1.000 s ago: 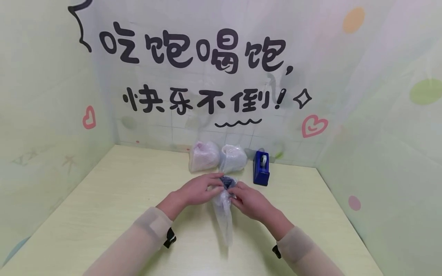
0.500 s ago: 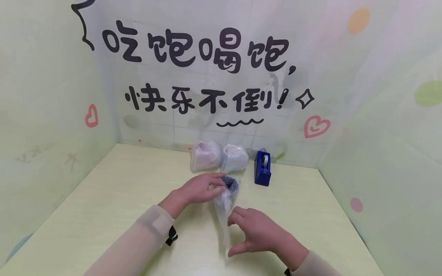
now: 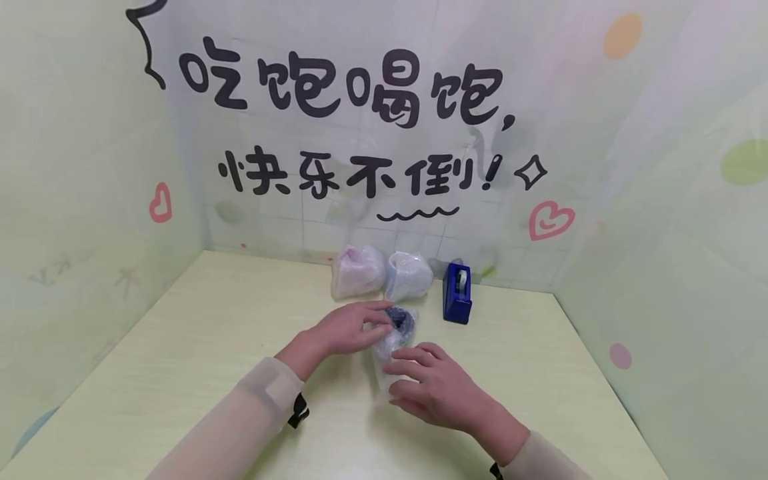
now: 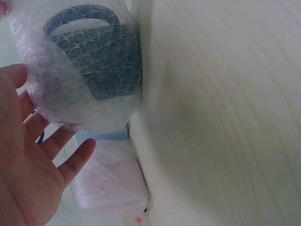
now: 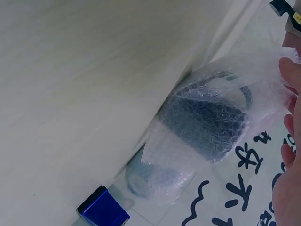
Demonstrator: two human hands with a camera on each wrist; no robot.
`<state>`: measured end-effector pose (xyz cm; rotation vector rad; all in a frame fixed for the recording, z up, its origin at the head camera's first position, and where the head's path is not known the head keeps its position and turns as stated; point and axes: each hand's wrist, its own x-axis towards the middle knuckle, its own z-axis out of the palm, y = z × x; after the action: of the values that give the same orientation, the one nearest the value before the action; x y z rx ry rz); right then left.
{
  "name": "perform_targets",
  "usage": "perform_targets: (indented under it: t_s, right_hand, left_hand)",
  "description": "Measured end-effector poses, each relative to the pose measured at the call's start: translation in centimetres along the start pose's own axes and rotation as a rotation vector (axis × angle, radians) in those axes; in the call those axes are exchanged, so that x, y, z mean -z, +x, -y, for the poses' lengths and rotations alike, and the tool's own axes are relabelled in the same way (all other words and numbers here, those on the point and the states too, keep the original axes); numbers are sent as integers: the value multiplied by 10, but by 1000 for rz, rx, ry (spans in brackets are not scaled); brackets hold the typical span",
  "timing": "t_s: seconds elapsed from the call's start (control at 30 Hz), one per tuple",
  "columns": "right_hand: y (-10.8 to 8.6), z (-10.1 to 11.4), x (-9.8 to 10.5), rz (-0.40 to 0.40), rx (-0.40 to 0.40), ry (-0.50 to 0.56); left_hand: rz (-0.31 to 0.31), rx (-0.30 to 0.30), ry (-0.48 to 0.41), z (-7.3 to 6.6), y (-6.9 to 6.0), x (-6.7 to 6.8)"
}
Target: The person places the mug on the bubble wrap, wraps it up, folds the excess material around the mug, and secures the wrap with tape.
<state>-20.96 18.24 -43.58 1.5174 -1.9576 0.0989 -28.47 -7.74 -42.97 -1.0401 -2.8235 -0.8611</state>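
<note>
A dark mug wrapped in bubble wrap (image 4: 101, 61) stands mid-table; its handle shows through the clear bubbles. Its dark inside lies between the thumb and forefinger of my left hand (image 3: 348, 329), which holds the mug from the left. In the left wrist view the other fingers of the left hand (image 4: 33, 146) spread along its side. A loose flap of bubble wrap (image 3: 384, 373) points toward me. Bent fingers of my right hand (image 3: 441, 387) are at that flap's right edge. In the right wrist view, the thumb of the right hand (image 5: 289, 141) meets the flap's end.
Two more bubble-wrapped bundles, one pinkish (image 3: 359, 272) and one whitish (image 3: 409, 275), stand against the back wall. Right of them is a blue tape dispenser (image 3: 458, 293). Printed screens enclose the pale table (image 3: 240, 313) at the back and both sides.
My right hand left the mug's right side, came down wide apart beside the flap, then moved up and bent its fingers at the flap. The flap's end has risen. The left hand stays put.
</note>
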Motion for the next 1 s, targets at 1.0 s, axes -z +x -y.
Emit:
perform_targets:
  t_s: [1.0]
  right_hand:
    - [17,-42,-21,-41,-367,310]
  left_hand:
    - [30,-49,-28,2,-3,1]
